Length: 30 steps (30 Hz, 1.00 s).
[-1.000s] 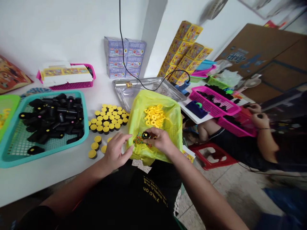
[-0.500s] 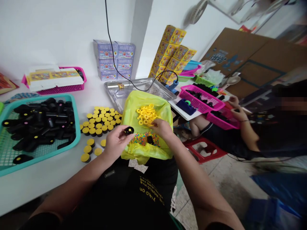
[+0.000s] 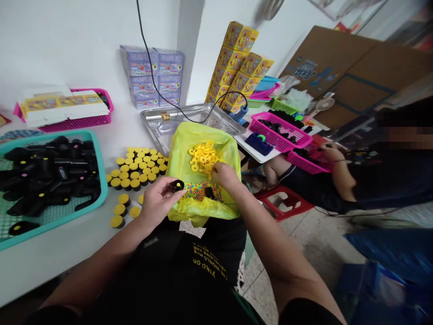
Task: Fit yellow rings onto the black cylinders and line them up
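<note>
My left hand (image 3: 158,201) is closed around a short black plastic cylinder (image 3: 177,185) with a yellow dot at the centre of its end. It holds this at the left rim of a basket lined with a yellow plastic bag (image 3: 179,149). Inside the basket, my right hand (image 3: 225,176) has its fingers pinched together beside a heap of yellow ring-shaped plastic pieces (image 3: 204,155); what they grip, if anything, is hidden. Small multicoloured beads (image 3: 196,190) lie in the near part of the basket, with a black piece (image 3: 209,192) among them.
Black cylinders with yellow tops (image 3: 134,175) stand on the table at left, near a teal basket (image 3: 101,180) of black parts. Behind are a metal tray (image 3: 149,118), purple boxes (image 3: 144,63) and yellow boxes (image 3: 237,58). A co-worker (image 3: 341,176) sits at right by pink baskets (image 3: 280,135).
The whole view has shifted slightly. My right hand stays at the yellow pieces with its fingers pinched, and my left hand keeps hold of the black cylinder. The co-worker's hands have lowered toward the pink basket.
</note>
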### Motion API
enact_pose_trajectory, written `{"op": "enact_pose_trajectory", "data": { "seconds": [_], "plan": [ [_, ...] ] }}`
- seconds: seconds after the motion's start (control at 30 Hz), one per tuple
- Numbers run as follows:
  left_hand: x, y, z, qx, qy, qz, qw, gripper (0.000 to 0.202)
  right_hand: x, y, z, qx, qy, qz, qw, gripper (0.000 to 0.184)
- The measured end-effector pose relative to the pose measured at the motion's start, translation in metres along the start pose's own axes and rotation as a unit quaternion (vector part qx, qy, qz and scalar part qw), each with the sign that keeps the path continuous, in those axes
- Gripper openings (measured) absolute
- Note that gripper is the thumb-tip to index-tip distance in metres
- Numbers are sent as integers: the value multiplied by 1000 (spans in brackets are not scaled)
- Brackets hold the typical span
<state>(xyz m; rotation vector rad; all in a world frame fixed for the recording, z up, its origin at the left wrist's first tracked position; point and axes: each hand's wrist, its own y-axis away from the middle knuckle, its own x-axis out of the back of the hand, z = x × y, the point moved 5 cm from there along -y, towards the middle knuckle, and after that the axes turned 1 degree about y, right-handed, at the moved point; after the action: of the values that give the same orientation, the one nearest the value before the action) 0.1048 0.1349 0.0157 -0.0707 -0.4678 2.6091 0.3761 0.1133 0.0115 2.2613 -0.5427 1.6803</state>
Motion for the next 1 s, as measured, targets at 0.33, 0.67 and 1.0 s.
{"op": "enact_pose_trajectory", "data": {
  "seconds": [0.33,0.67,1.0],
  "plan": [
    [-21,-7,14,-41,-42,-33,998,24,24,86,-53,218,-294,129,922,13],
    [-21,-1,9,-8,27,-27,999,39,19,116,-78,357,-214,187,890,33],
    [-20,6,25,-124,-48,-6,991,23,15,109,-79,176,-456,75,869,18]
  ]
}}
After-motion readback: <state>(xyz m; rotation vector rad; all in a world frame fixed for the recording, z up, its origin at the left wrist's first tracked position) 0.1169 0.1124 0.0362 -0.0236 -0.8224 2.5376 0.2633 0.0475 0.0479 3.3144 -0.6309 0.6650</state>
